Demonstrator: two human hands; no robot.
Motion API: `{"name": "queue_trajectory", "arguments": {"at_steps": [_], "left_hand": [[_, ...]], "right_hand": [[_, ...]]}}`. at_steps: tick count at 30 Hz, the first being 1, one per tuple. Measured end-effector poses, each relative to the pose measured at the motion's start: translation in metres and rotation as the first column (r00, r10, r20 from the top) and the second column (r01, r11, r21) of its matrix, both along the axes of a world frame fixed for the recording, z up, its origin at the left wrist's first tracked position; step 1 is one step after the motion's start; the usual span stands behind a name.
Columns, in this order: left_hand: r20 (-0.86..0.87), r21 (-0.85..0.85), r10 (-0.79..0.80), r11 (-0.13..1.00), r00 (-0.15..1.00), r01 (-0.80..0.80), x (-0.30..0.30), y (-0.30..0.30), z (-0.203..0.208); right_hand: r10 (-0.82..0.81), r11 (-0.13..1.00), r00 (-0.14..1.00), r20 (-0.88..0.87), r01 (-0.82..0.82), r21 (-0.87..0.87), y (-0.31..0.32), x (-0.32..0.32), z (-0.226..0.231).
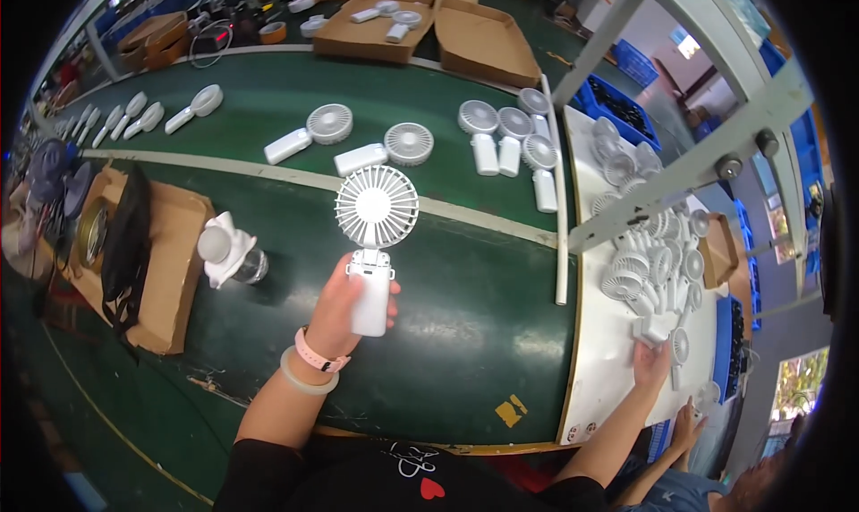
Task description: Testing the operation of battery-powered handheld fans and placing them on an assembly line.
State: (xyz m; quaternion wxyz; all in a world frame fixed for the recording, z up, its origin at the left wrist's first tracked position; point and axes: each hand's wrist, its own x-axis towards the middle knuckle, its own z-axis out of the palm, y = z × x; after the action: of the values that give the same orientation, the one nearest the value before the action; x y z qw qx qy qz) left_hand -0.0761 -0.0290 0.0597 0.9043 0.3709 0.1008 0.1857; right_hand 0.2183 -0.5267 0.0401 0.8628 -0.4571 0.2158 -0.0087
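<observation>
My left hand is wrapped round the handle of a white handheld fan, held upright above the green work surface. Its round grille faces me. Out to the right, my right hand grips a white handheld fan by its handle, at the edge of a heap of handheld fans on a white table. Where that fan's head lies among the others I cannot make out. Beyond my left hand, two more handheld fans lie on the green surface, one of them a nearer fan.
A white rail and metal frame post stand between the surfaces. On the left are a cardboard tray and a wrapped jar. A co-worker's hand holds a fan at lower right; another person works at the far side.
</observation>
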Motion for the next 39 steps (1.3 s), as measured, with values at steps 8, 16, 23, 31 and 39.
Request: {"name": "queue_trajectory", "arguments": {"at_steps": [8,16,23,31,39], "left_hand": [[-0.127,0.089,0.107,0.991,0.986,-0.096,-0.030,0.013,0.009],[-0.111,0.255,0.303,0.929,0.946,-0.268,-0.086,0.029,0.030],[-0.107,0.257,0.455,0.872,0.884,-0.418,-0.136,0.056,0.043],[-0.033,0.373,0.548,0.783,0.836,-0.498,-0.147,0.067,0.045],[-0.027,0.749,0.654,0.514,0.756,-0.418,-0.157,0.075,0.038]], "right_hand": [[0.022,0.366,0.932,0.363,0.330,-0.870,-0.018,-0.023,-0.013],[0.827,0.489,0.513,0.231,-0.452,-0.747,0.301,-0.159,0.023],[0.913,0.258,-0.229,0.338,-0.318,-0.912,0.469,-0.276,0.066],[0.933,0.146,-0.311,0.180,-0.131,-0.981,0.512,-0.310,0.091],[0.918,0.012,-0.392,0.061,-0.128,-0.992,0.527,-0.306,0.090]]}}
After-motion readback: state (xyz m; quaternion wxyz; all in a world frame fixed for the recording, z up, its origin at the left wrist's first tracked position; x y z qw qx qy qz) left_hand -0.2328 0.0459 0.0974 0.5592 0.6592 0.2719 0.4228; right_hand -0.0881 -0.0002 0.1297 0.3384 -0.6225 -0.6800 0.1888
